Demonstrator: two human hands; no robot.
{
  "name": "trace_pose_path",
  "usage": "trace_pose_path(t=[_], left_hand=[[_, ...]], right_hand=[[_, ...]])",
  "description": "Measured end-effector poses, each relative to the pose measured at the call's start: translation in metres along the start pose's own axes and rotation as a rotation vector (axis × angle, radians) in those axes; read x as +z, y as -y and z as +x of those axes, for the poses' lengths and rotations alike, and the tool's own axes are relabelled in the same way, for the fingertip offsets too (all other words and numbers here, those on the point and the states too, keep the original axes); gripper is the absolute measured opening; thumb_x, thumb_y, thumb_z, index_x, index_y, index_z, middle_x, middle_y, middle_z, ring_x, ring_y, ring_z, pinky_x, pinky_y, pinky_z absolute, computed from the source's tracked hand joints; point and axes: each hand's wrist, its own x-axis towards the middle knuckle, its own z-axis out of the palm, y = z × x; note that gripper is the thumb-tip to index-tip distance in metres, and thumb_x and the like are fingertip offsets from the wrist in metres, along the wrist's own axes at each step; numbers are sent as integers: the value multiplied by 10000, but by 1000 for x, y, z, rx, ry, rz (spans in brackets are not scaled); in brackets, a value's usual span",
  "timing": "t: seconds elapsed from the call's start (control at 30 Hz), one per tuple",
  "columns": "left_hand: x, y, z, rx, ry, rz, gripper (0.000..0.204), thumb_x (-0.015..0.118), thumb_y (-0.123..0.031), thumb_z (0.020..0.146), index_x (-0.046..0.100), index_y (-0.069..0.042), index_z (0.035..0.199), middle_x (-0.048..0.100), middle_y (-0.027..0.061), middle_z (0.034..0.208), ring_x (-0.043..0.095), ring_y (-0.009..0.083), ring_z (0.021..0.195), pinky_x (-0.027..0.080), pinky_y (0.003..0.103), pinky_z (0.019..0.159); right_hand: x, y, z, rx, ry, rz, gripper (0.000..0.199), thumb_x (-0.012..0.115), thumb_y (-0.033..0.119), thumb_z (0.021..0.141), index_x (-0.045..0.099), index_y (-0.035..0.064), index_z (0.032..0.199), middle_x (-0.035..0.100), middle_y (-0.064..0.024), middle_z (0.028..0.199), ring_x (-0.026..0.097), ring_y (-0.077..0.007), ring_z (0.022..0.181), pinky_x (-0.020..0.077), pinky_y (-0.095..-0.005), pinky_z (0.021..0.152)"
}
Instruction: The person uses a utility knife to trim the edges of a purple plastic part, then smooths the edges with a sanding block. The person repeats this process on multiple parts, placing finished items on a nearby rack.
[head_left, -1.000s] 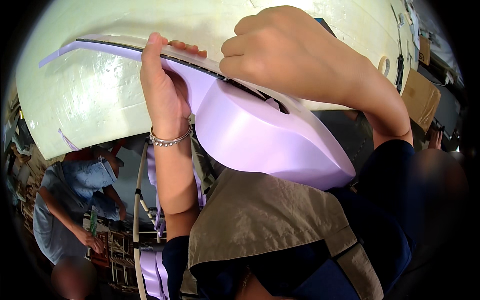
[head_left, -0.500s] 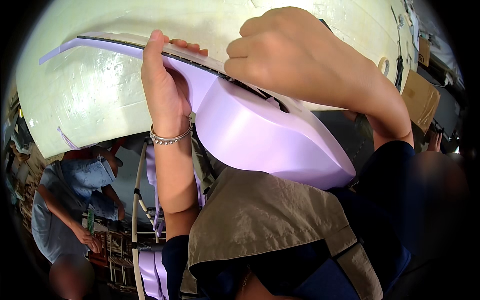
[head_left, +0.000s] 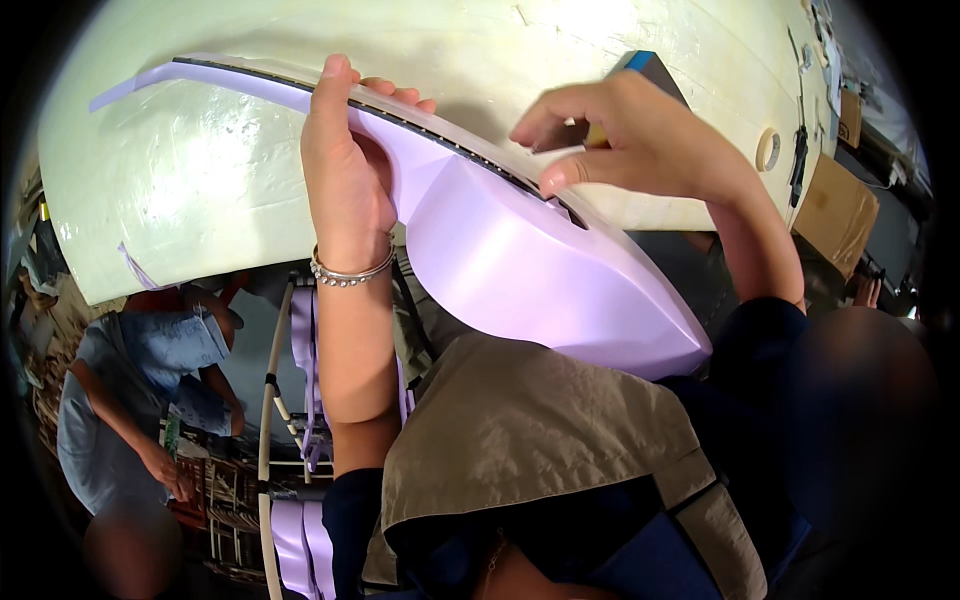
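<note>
A lilac ukulele-like instrument (head_left: 520, 260) is tilted on its side against my apron, its neck reaching to the upper left. My left hand (head_left: 345, 160) is wrapped round the neck, thumb up along the dark fretboard (head_left: 440, 130) and fingertips showing over the far side. My right hand (head_left: 640, 130) hovers over the instrument's top, thumb and fingers spread apart with no object visible between them. Its thumb is close to the fretboard's end, beside the dark sound hole; whether it touches cannot be seen. Much of the top faces away from view.
A film-covered table (head_left: 200, 200) stretches behind the instrument. On it lie a dark block with a blue end (head_left: 650, 75) and a tape roll (head_left: 768, 150). A cardboard box (head_left: 838, 215) stands at right. Lilac bodies (head_left: 300, 545) hang on a rack at lower left, near another person (head_left: 110, 410).
My right hand has opened from a closed, bent-wrist pose and drawn back a little, uncovering the block and more of the top. The instrument's neck has shifted slightly right.
</note>
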Motion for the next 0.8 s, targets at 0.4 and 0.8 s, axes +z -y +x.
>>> trace_pose_path(t=[0.4, 0.8], left_hand=[[-12, 11, -20, 71, 287, 271, 729, 609, -113, 861, 118, -36, 1395, 532, 175, 1114, 577, 304, 1059, 515, 378, 842], [-18, 17, -21, 94, 359, 222, 842, 606, -103, 858, -18, -35, 1418, 518, 142, 1058, 599, 266, 1004, 503, 346, 797]], right_hand=[[-8, -32, 1, 235, -86, 456, 158, 614, 127, 829, 683, 28, 932, 675, -21, 728, 444, -4, 547, 325, -172, 466], [-34, -14, 57, 232, -299, 232, 244, 469, 194, 948, 555, 70, 1139, 490, 12, 545, 346, -24, 437, 244, -194, 401]])
